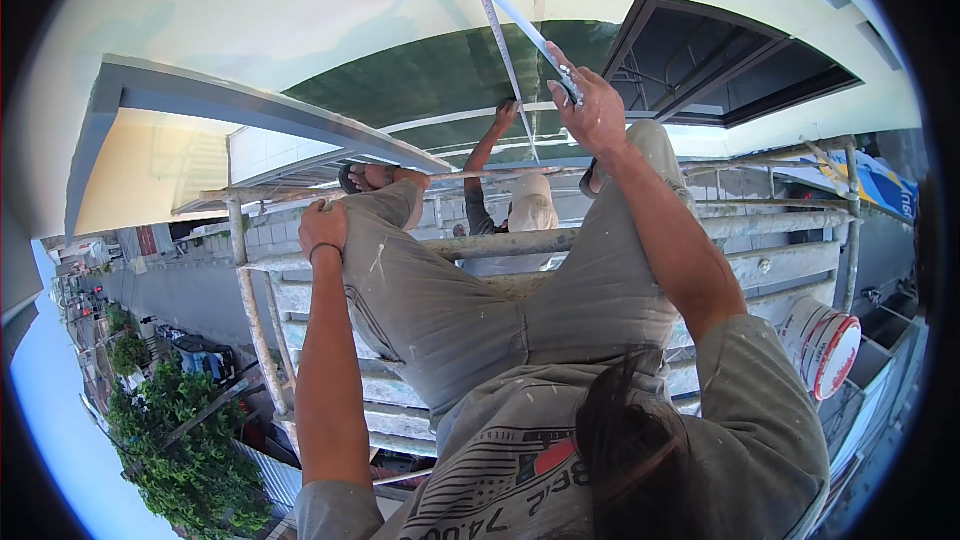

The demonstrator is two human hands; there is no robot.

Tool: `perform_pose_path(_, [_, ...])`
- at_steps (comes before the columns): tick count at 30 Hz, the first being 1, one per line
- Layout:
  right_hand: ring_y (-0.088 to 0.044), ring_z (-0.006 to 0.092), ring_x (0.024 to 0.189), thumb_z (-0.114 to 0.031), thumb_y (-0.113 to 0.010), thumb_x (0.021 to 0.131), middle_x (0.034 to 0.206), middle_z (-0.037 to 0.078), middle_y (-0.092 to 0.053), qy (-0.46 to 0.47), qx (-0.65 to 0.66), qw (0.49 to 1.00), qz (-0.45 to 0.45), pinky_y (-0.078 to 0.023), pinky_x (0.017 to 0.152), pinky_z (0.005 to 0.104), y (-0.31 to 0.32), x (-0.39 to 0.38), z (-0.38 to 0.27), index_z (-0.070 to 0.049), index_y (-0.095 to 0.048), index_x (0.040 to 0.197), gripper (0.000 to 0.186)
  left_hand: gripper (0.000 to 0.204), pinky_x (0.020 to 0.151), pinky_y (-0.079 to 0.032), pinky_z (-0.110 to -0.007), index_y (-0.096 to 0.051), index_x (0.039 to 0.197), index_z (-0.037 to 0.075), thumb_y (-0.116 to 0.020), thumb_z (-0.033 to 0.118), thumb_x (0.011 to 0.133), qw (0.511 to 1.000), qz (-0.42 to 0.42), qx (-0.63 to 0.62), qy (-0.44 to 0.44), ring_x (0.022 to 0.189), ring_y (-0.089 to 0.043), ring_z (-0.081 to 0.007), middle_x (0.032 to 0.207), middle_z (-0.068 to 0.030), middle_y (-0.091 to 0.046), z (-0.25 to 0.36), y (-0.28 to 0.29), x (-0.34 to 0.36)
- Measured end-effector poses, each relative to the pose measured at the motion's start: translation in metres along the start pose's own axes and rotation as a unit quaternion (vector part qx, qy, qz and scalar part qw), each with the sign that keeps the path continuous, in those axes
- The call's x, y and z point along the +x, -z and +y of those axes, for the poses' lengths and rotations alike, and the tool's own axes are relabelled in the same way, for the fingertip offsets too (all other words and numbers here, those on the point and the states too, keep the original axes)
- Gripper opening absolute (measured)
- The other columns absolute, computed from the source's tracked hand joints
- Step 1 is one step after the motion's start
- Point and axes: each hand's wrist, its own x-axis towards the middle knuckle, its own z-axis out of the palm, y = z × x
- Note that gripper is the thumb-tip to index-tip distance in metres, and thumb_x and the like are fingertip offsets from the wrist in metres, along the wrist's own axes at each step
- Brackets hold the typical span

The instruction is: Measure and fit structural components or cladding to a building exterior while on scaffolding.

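Note:
My right hand (592, 110) is raised in front of the wall, fingers closed around the end of a long narrow white strip (525, 25). Smudges mark the strip near my fingers. From a sharp bend at its top, a second thin length runs down past a co-worker's hand (508, 112). Whether that length is the same piece I cannot tell. The co-worker, in a pale cap (532, 205), is below, beyond my knees. My left hand (324, 228) lies on my left knee with nothing in it, a dark band at the wrist.
I sit high on a paint-spattered scaffold with rails (515, 243) and planks (765, 265). A dark window (700, 60) is ahead right; a grey frame (240, 105) juts out left. A white bucket (818, 348) stands at right. Far below are a street and a tree (180, 445).

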Motion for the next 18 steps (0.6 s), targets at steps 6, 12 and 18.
perform_pose_path(6, [-0.062, 0.0322, 0.072, -0.02, -0.066, 0.093, 0.084, 0.011, -0.062, 0.003, 0.004, 1.0, 0.005, -0.052, 0.065, 0.0433, -0.0008, 0.0001, 0.0011, -0.029, -0.049, 0.15, 0.06, 0.056, 0.102, -0.049, -0.045, -0.07, 0.128, 0.011, -0.066, 0.042, 0.082, 1.0, 0.0, -0.006, -0.007, 0.119, -0.064, -0.0377, 0.127, -0.0195, -0.068, -0.002, -0.0016, 0.0017])
perform_pose_path(12, [-0.064, 0.0329, 0.082, -0.023, -0.064, 0.094, 0.086, 0.011, -0.064, -0.017, -0.013, 1.0, -0.023, -0.054, 0.071, 0.0448, 0.0001, -0.0006, 0.0015, -0.031, -0.045, 0.152, 0.061, 0.055, 0.102, -0.049, -0.045, -0.07, 0.128, 0.012, -0.065, 0.042, 0.082, 1.0, -0.001, -0.006, -0.003, 0.119, -0.064, -0.0377, 0.127, -0.019, -0.068, -0.0017, -0.0023, 0.0013])
perform_pose_path(18, [-0.064, 0.0321, 0.079, -0.022, -0.065, 0.093, 0.083, 0.01, -0.062, -0.016, 0.001, 1.0, -0.015, -0.054, 0.069, 0.0446, -0.0002, -0.0007, 0.0015, -0.032, -0.048, 0.151, 0.061, 0.056, 0.102, -0.049, -0.045, -0.07, 0.129, 0.013, -0.066, 0.043, 0.082, 1.0, -0.004, -0.002, 0.0, 0.12, -0.064, -0.0375, 0.128, -0.0184, -0.067, -0.0016, -0.0009, 0.0001])
